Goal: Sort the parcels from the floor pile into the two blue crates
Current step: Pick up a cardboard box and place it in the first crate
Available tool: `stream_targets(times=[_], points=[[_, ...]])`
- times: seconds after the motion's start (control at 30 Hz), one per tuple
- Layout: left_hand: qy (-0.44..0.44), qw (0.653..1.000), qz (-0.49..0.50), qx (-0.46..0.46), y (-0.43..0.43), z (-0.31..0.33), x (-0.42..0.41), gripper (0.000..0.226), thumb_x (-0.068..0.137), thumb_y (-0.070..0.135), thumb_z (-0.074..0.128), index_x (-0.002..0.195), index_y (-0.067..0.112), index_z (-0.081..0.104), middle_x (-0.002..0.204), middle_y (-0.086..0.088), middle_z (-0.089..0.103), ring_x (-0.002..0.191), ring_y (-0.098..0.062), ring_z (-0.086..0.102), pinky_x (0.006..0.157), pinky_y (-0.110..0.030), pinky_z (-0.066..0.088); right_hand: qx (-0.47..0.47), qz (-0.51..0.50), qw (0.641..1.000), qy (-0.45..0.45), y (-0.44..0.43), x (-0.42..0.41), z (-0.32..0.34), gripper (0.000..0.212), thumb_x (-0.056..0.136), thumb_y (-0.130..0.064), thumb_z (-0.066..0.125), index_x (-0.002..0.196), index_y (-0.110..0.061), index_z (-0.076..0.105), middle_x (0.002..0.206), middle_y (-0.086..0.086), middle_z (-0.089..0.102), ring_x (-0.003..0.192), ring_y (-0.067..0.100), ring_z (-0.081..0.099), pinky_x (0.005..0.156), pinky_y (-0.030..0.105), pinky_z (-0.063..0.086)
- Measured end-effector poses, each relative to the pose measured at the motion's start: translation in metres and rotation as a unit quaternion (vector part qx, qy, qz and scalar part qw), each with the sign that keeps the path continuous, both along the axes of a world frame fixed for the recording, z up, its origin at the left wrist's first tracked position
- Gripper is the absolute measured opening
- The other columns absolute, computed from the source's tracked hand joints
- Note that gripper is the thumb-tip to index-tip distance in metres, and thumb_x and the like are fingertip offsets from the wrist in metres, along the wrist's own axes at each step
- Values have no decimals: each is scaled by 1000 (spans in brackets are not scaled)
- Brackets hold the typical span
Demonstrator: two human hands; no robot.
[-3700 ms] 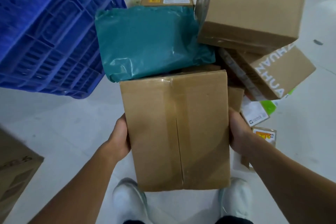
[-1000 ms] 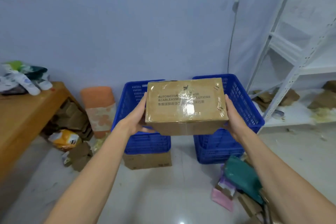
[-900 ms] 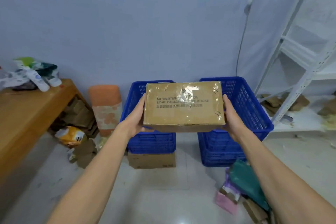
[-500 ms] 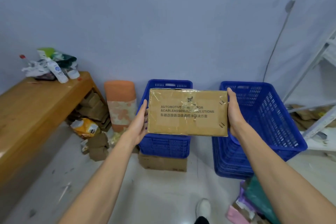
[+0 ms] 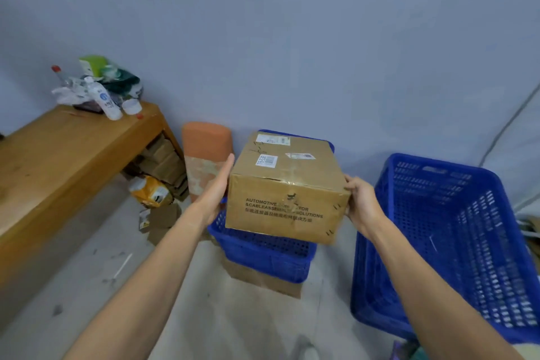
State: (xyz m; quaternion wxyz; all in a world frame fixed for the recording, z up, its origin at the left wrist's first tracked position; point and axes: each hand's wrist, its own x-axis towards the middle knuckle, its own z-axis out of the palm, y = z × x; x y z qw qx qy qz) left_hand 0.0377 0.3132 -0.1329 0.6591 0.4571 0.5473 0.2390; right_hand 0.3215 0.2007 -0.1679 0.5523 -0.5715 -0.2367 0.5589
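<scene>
I hold a brown cardboard box (image 5: 285, 193) with black print on its near face and white labels on top. My left hand (image 5: 217, 187) presses flat on its left side and my right hand (image 5: 361, 203) grips its right side. The box hangs tilted over the left blue crate (image 5: 264, 250), covering most of it. The right blue crate (image 5: 447, 242) stands on the floor to the right, and no parcel shows inside it. The floor pile is mostly out of frame at the lower right edge.
A flat cardboard box (image 5: 261, 279) lies under the left crate. An orange roll (image 5: 206, 155) leans on the wall behind. A wooden bench (image 5: 58, 161) with bottles and bags stands left, with cartons and a yellow bag (image 5: 150, 193) beneath it. A cable (image 5: 508, 126) hangs at right.
I have come closer to the crates and lowered the box, tipping it so its labelled top shows. It now sits over the left crate instead of between the two.
</scene>
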Motion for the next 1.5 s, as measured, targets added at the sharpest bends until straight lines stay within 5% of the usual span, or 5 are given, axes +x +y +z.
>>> stream_targets(times=[0.17, 0.37, 0.53, 0.93, 1.5], points=[[45, 998, 36, -22, 37, -23, 0, 51, 86, 64, 60, 116, 24, 69, 90, 5, 75, 83, -12, 64, 78, -30, 48, -35, 11, 999, -5, 42, 3, -28, 74, 59, -15, 45, 131, -23, 60, 125, 4, 68, 115, 25, 60, 87, 35, 51], [70, 997, 35, -16, 80, -41, 6, 12, 98, 35, 55, 104, 31, 64, 102, 4, 67, 99, -15, 59, 81, -30, 46, -74, 39, 995, -49, 87, -2, -50, 90, 56, -10, 46, 145, -25, 42, 130, 2, 60, 114, 24, 55, 80, 32, 49], [66, 997, -30, -3, 133, -55, -2, 38, 99, 22, 48, 131, 40, 57, 108, 9, 67, 96, -11, 59, 71, -30, 42, -109, 17, 992, -64, 128, -14, -63, 97, 61, 8, 43, 151, -25, 34, 138, 0, 53, 112, 21, 56, 80, 32, 51], [81, 989, -113, -45, 230, -127, -23, 72, 78, -10, 50, 141, 25, 47, 125, 8, 60, 106, -5, 59, 76, -28, 53, -180, -4, 980, -88, 179, -45, -117, 85, 71, -15, 60, 147, -44, 36, 136, -3, 59, 113, 20, 62, 87, 37, 51], [186, 963, -165, -102, 225, -303, 3, 90, 66, 50, 85, 142, 47, 37, 120, 22, 59, 112, -8, 59, 96, -38, 54, -302, 81, 930, -191, 182, -49, -292, 92, 88, 2, 48, 158, -37, 4, 158, -8, 23, 139, 24, 37, 102, 36, 46]])
